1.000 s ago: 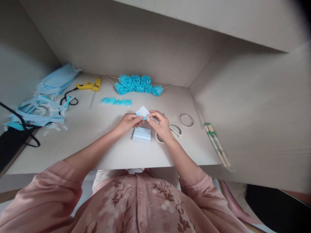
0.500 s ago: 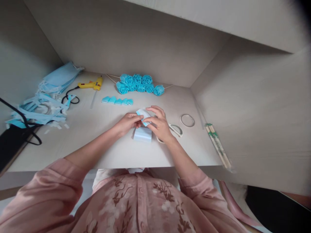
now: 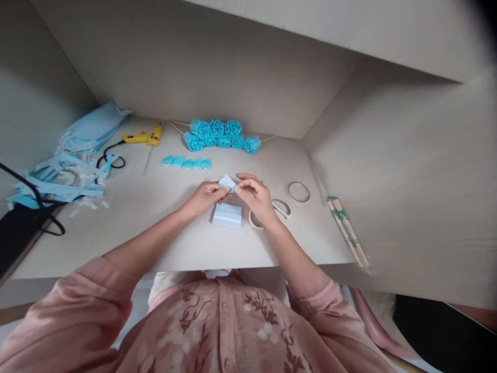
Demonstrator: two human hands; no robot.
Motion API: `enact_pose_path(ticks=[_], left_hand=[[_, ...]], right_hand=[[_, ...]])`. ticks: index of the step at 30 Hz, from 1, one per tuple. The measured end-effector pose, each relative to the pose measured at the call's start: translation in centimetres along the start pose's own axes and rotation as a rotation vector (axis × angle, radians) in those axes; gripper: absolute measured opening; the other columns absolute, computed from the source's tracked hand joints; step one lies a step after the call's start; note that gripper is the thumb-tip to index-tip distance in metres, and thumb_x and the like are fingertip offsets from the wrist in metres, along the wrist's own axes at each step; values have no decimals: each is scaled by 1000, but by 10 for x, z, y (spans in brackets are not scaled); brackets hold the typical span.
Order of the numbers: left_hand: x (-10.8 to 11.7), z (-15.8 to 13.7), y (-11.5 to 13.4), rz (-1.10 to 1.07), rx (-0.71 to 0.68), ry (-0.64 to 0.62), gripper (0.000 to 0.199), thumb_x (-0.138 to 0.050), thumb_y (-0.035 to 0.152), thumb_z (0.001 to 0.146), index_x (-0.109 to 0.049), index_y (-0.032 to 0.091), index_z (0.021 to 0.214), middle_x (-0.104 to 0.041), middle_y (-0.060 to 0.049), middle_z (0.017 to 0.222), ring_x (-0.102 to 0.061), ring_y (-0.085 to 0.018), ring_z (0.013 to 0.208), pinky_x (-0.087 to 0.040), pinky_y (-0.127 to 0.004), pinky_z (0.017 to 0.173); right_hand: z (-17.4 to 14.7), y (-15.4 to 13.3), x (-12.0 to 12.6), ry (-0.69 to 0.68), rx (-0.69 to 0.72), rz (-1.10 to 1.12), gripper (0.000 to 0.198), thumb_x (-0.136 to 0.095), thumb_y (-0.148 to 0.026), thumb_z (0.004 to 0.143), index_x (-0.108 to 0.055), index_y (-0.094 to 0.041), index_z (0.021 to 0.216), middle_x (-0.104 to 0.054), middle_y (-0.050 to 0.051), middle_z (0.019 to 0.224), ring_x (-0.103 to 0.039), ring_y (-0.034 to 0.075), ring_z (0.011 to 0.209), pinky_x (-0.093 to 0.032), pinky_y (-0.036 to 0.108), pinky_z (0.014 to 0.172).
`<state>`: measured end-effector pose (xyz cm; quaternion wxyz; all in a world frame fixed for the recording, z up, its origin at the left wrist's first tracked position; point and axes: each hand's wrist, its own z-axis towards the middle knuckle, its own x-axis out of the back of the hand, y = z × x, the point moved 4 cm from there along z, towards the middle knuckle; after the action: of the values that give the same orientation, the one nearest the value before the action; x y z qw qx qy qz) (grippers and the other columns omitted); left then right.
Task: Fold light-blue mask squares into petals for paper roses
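Note:
Between my two hands is a small blue-and-white piece of mask fabric [image 3: 227, 181], with its edge folded over. My left hand [image 3: 209, 197] pinches it from the left, thumb on top. From the right, my right hand [image 3: 255, 196] pinches its lower corner between thumb and fingers. Just below the hands lies a pale blue stack of cut fabric pieces [image 3: 227, 216]. White-handled scissors [image 3: 282, 209] lie partly under my right hand, their blades mostly hidden. Beyond the hands is a row of folded blue petals [image 3: 186, 163].
Blue fabric roses [image 3: 224, 135] on sticks lie at the back. At left are a yellow glue gun [image 3: 144, 136], a stack of masks [image 3: 93, 127] and blue scraps [image 3: 64, 178]. A tape ring [image 3: 298, 192] and packed wooden sticks [image 3: 347, 230] lie at right.
The fabric piece has been folded at its edge and now looks smaller. My right fingers have closed in on its lower corner; the left hand stays nearly in place.

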<state>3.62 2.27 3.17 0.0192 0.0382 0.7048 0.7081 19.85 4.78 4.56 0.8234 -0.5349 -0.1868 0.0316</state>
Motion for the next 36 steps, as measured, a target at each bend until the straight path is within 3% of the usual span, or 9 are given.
enact_pose_path(ticks=[4,12,16,20,23,27,36], left_hand=[[-2,0,-2,3,6,-12,41,-70,54,69,-63,15,57,-65,-3,64,-49,-11,55,-38,-25,56],[-3,-3,2,-16,11,-55,39,-70,53,71,-67,15,62,-67,-5,67,-53,-12,59,-42,-25,60],[-4,-3,2,-3,2,-89,35,-74,49,68,-68,14,66,-63,-1,63,-51,-11,58,-40,-24,58],[-1,-2,-1,-1,-11,-30,33,-74,46,67,-67,14,64,-59,0,58,-48,-11,56,-37,-24,56],[1,-1,-3,-18,10,-2,34,-73,46,67,-67,14,65,-61,-1,60,-49,-11,56,-39,-24,57],[3,0,-1,-27,30,10,32,-74,44,64,-66,13,64,-60,0,59,-49,-10,55,-38,-24,56],[1,-1,4,-64,48,28,32,-75,43,62,-63,13,60,-58,1,56,-47,-9,52,-36,-24,55]], right_hand=[[0,12,-5,-31,-163,206,30,-71,-47,76,-60,-21,86,-69,6,106,-66,18,98,-52,34,87],[2,11,-5,-98,-257,313,56,-75,-47,72,-57,-25,120,-68,0,87,-65,16,79,-53,33,80],[3,10,-3,-60,-202,290,55,-77,-46,70,-60,-25,118,-64,-1,83,-61,15,78,-52,31,78],[2,10,-4,-78,-218,318,46,-76,-44,72,-65,-24,112,-62,-1,80,-59,14,76,-50,30,76],[2,8,-5,-116,-265,386,30,-71,-46,77,-69,-21,94,-63,0,79,-59,14,75,-49,29,74],[3,0,-1,-76,-234,347,30,-75,-46,73,-61,-20,75,-61,-2,74,-56,12,72,-45,27,72],[3,0,1,-34,-225,246,31,-72,-48,75,-60,-20,81,-51,-6,57,-44,8,50,-35,23,51]])
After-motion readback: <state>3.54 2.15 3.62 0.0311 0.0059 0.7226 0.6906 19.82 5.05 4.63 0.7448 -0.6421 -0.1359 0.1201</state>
